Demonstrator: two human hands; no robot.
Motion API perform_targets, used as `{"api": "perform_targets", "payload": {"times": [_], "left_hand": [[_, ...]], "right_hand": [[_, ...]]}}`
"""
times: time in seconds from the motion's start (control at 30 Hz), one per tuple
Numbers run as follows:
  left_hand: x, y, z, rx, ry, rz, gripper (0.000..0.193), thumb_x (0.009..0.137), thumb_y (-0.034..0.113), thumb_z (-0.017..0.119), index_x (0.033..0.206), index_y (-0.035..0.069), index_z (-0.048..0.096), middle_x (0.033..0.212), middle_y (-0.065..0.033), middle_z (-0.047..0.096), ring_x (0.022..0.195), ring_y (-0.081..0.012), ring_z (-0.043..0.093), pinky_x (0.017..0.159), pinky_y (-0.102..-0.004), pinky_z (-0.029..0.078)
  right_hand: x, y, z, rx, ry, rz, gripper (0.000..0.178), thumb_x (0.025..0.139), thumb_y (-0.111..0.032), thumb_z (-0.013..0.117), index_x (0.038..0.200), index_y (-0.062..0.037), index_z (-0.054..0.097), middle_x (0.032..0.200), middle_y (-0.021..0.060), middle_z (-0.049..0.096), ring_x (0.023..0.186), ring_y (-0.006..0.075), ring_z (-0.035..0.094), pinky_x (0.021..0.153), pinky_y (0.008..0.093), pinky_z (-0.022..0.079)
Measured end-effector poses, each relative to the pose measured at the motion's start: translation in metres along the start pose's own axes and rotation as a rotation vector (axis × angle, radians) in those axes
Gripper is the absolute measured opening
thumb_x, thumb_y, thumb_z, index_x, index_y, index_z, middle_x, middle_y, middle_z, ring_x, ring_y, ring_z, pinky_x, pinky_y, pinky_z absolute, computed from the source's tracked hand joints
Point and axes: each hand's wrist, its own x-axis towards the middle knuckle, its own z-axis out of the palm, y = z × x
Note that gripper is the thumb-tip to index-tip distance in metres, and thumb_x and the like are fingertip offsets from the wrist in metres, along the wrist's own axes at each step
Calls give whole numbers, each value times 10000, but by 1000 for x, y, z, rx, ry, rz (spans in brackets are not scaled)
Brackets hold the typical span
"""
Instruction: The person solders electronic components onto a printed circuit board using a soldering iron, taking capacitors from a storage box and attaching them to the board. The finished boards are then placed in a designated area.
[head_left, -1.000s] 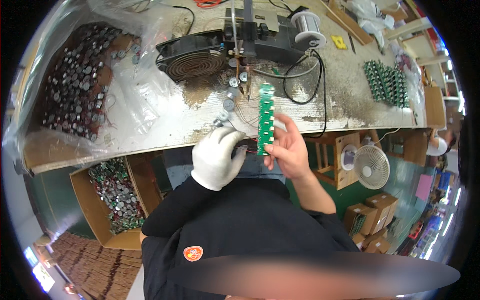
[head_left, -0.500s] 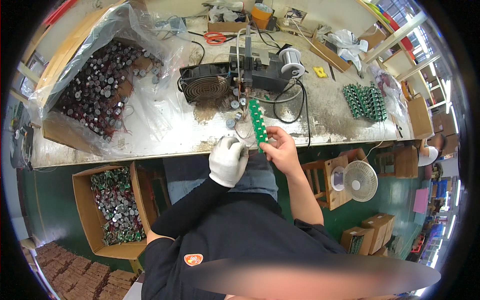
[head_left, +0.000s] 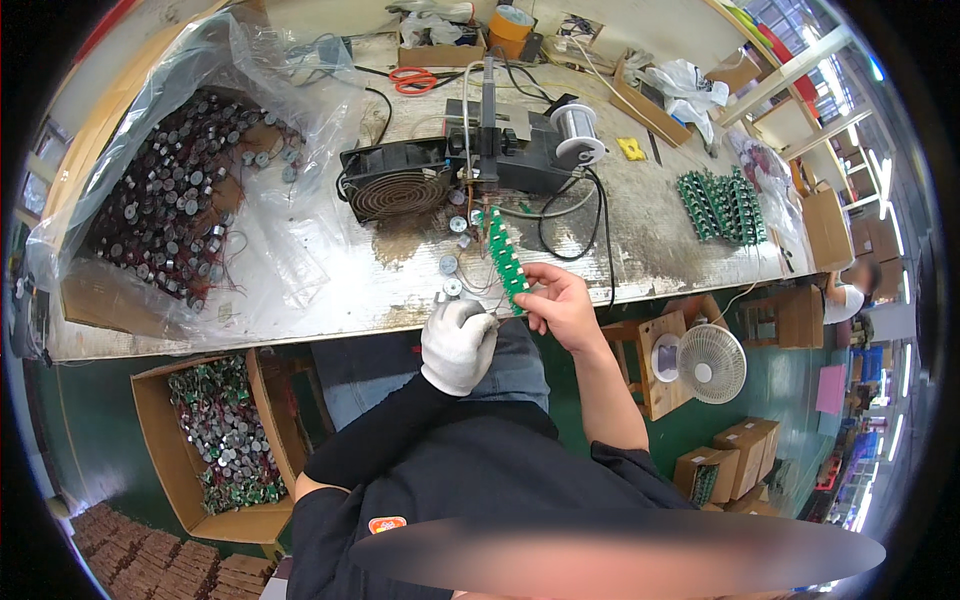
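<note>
Light, stiff board: hold it by its edges

Your green board (head_left: pixel 505 252) is to the right of the black fan (head_left: pixel 395 187) and nearer you, slanting away with its far end leftmost. Your right hand (head_left: pixel 558 306) has it by the near end, thumb and fingers pinched together on it. Your gloved left hand (head_left: pixel 456 345), also nearer you than the black fan, has its fingers curled in close; from above, you can't fairly tell whether their tips hold anything.

Expect the board to feel light and rather stiff, so a gentle pinch should carry it. Being long and narrow, it will probably swing at the far end if your wrist turns. The small pale blocks along its face look like the fragile part, so keep your thumb off them and grip the bare end or the long edges. The glove may slide more on it than your bare skin. Small motors (head_left: pixel 447 265) lie on the bench (head_left: pixel 385 292), also nearer you than the black fan.
</note>
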Motion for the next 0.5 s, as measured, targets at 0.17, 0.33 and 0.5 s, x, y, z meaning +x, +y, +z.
{"api": "perform_targets", "payload": {"times": [0.17,0.33,0.5], "left_hand": [[2,2,-6,53,38,2,240,614,52,715,801,126,585,812,-51,559,718,-272,565,622,-392,451],[-2,15,-10,120,19,21,343,669,128,700,1008,148,653,1010,-95,580,908,-294,580,775,-423,484],[0,24,-41,-90,-14,65,368,663,175,737,1007,83,643,982,-92,635,871,-296,621,765,-400,489]], "right_hand": [[-15,-7,2,-13,1,34,331,768,14,677,1070,49,545,865,93,616,480,86,541,386,203,394],[-80,24,23,268,-12,72,316,748,69,656,992,-13,473,828,84,594,517,119,562,438,226,459],[-114,40,46,-77,-146,-496,339,777,-94,743,990,-16,490,876,94,605,661,125,578,560,228,472]]}}
